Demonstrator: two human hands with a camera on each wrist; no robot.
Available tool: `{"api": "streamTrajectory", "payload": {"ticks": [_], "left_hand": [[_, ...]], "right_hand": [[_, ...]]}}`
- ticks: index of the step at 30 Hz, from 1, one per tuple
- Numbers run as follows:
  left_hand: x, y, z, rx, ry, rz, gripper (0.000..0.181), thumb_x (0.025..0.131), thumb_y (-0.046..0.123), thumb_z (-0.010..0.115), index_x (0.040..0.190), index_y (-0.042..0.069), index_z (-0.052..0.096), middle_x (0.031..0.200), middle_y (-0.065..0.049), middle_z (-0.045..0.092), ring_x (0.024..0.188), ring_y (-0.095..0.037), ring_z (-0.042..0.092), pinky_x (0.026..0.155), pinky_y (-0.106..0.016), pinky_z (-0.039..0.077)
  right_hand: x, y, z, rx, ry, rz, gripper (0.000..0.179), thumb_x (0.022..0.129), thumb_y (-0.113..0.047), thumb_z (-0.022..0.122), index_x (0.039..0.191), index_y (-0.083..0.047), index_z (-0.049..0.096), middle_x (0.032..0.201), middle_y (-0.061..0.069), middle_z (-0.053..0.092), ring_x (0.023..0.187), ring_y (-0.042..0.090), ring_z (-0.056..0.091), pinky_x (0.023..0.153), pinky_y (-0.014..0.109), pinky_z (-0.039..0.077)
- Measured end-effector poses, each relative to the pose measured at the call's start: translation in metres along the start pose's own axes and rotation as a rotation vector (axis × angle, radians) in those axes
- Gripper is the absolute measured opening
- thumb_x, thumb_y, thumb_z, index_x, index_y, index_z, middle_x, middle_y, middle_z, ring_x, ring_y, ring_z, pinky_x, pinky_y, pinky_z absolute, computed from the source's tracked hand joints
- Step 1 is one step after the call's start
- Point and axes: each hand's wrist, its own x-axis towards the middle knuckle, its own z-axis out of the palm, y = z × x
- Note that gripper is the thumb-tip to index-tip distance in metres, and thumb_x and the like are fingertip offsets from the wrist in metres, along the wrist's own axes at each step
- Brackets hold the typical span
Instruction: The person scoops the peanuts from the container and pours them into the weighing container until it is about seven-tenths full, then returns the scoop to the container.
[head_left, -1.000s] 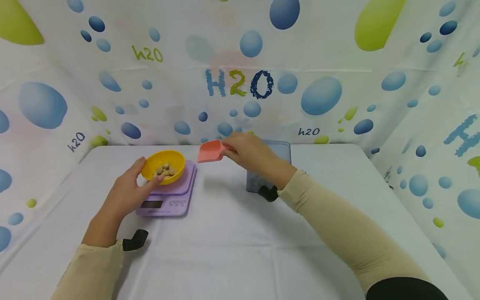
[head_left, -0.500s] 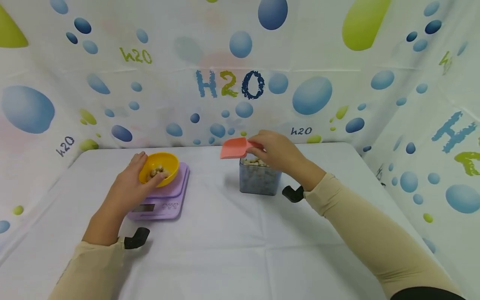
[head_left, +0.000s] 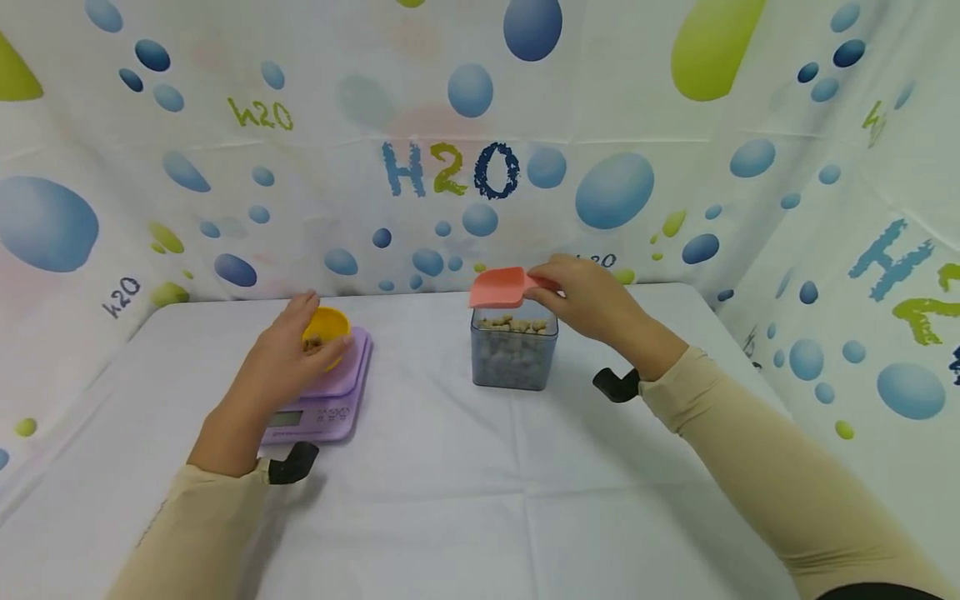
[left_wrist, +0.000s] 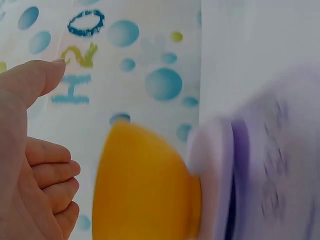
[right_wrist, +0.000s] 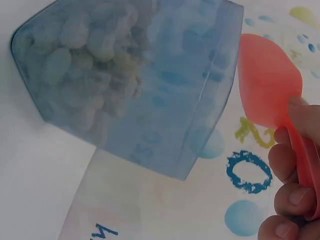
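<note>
My right hand (head_left: 592,304) grips the handle of a coral-pink scoop (head_left: 498,288), held over the back of a clear bluish tub (head_left: 512,362). Unshelled nuts that look like peanuts (right_wrist: 82,65) fill the tub's lower part. On the left, a yellow bowl (left_wrist: 145,185) with a few nuts (head_left: 312,343) stands on a purple kitchen scale (head_left: 333,423). My left hand (head_left: 281,362) hovers beside the bowl and hides part of it in the head view. In the left wrist view, its loosely bent fingers (left_wrist: 52,172) are apart from the bowl and hold nothing.
A white cloth (head_left: 420,467) covers the table. Behind it and at the sides hangs a white curtain (head_left: 322,183) printed with blue and green drops. The tub stands to the right of the scale, with a gap between them.
My right hand has carried the scoop rightward from near the bowl to above the tub. My left hand has let go of the bowl, which now stands on the scale. The head view has shifted slightly.
</note>
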Motion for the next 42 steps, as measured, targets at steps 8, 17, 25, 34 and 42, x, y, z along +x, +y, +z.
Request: {"api": "streamTrajectory", "payload": {"ticks": [8,17,25,34,42], "left_hand": [[0.017,0.037,0.016,0.003,-0.053,0.015,0.096,0.09,0.069,0.05,0.159,0.013,0.014,0.166,-0.006,0.01,0.152,-0.035,0.013,0.119,-0.06,0.017],[0.03,0.069,0.043,-0.052,-0.054,0.094,0.091,0.092,0.066,0.051,0.158,0.013,0.019,0.165,-0.007,0.016,0.151,-0.032,0.019,0.12,-0.056,0.021],[0.039,0.093,0.068,-0.143,-0.06,0.148,0.084,0.093,0.065,0.05,0.158,0.018,0.024,0.165,-0.003,0.019,0.152,-0.025,0.019,0.12,-0.051,0.024],[0.045,0.112,0.092,-0.231,-0.052,0.212,0.069,0.1,0.048,0.051,0.156,0.016,0.028,0.163,-0.002,0.025,0.151,-0.021,0.023,0.121,-0.046,0.026],[0.048,0.114,0.107,-0.236,-0.04,0.256,0.065,0.102,0.047,0.046,0.155,0.013,0.03,0.162,-0.005,0.027,0.15,-0.021,0.025,0.12,-0.045,0.027]], "right_hand": [[-0.009,0.011,-0.008,-0.036,-0.02,0.034,0.032,0.097,-0.03,0.064,0.119,-0.008,0.069,0.091,0.004,0.063,0.078,0.021,0.053,0.068,0.034,0.045],[-0.015,0.02,-0.01,-0.102,-0.082,0.05,0.034,0.095,-0.031,0.066,0.12,-0.009,0.07,0.096,0.004,0.065,0.085,0.021,0.057,0.076,0.036,0.051],[-0.016,0.019,-0.009,-0.213,-0.045,-0.091,0.025,0.088,-0.022,0.075,0.112,-0.015,0.075,0.085,0.001,0.063,0.077,0.018,0.056,0.065,0.029,0.05],[-0.011,0.009,-0.007,-0.415,0.005,-0.219,0.017,0.084,-0.014,0.079,0.101,-0.017,0.077,0.081,0.003,0.065,0.072,0.023,0.061,0.062,0.033,0.055],[-0.006,-0.003,-0.004,-0.552,-0.066,-0.262,0.017,0.082,-0.01,0.079,0.098,-0.016,0.078,0.084,0.005,0.068,0.075,0.024,0.063,0.063,0.033,0.055]]}}
